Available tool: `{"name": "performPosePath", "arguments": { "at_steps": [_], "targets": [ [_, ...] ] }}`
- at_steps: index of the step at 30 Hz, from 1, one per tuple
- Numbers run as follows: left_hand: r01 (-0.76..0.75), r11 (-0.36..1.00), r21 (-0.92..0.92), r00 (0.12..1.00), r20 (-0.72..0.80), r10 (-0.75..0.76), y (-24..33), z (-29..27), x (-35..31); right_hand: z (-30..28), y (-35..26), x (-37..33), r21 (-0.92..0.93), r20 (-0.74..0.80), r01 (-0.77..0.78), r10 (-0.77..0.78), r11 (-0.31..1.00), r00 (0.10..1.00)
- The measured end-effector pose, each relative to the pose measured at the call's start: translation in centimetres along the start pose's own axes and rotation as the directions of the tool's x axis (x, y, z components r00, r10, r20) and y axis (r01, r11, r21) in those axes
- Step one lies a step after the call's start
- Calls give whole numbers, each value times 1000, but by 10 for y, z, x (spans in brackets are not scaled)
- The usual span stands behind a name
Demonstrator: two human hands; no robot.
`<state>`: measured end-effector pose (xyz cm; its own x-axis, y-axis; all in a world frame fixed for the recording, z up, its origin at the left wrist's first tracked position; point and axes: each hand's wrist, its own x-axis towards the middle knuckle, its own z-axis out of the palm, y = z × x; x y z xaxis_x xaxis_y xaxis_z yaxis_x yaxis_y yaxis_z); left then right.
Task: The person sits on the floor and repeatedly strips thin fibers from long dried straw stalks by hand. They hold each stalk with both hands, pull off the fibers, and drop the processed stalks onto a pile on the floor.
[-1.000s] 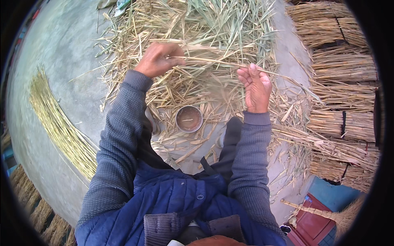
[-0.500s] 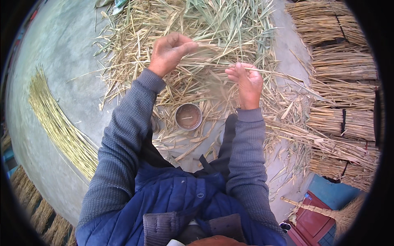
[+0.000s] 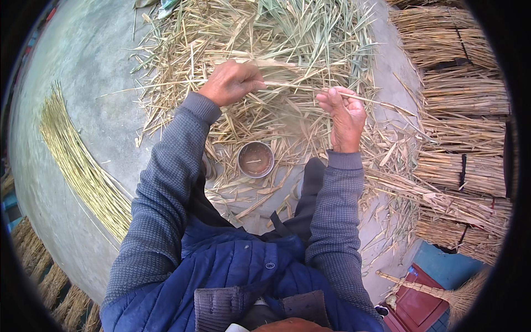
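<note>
"How do we have the floor (image 3: 121, 110) laid out?"

"A heap of dry leaves and stalks (image 3: 265, 50) spreads over its far middle. Along its right edge we see stacked bundles (image 3: 464, 133), their dark bands (image 3: 463, 171) probably keeping each together."

"And its left side?"

"A sheaf of slender yellow-green stems (image 3: 83, 169) lies all one way, likely against tangling."

"Our hands?"

"Our left hand (image 3: 233, 83) is over the heap, back upward; its fingers are partly hidden, so we can't tell whether they grip anything. Our right hand (image 3: 345, 116) is pinched narrow."

"Below them?"

"A round bowl (image 3: 240, 152) at the heap's near edge, handy there, we'd judge."

"And in that pinch?"

"A thin stalk (image 3: 373, 102), above the heap's right edge, held between thumb and fingers, perhaps for finer control."
</note>
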<state>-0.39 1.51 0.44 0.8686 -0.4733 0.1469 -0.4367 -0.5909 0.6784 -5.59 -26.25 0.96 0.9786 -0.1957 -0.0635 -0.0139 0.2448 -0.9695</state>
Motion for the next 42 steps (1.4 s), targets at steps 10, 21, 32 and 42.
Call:
{"name": "performPosePath", "arguments": {
  "at_steps": [10, 21, 32, 42],
  "targets": [
    [-92, 992, 90, 995, -22, 94, 9, 10, 0, 7, -2, -3, -56, 17, -12, 13, 998, 1000],
    [-240, 960, 145, 960, -113, 257, 1, 18, -11, -12, 25, 6, -634, 36, 91, -89, 768, 995],
    [-197, 907, 373, 942, -185, 280, -43, -50, -92, -75, 36, 75, -977, -34, 35, -317, 209, 948],
    [402, -9, 916, 191, -94, -977, -188, -183, -595, -122, 27, 64, -720, -39, -70, 60, 690, 997]
  ]
}}
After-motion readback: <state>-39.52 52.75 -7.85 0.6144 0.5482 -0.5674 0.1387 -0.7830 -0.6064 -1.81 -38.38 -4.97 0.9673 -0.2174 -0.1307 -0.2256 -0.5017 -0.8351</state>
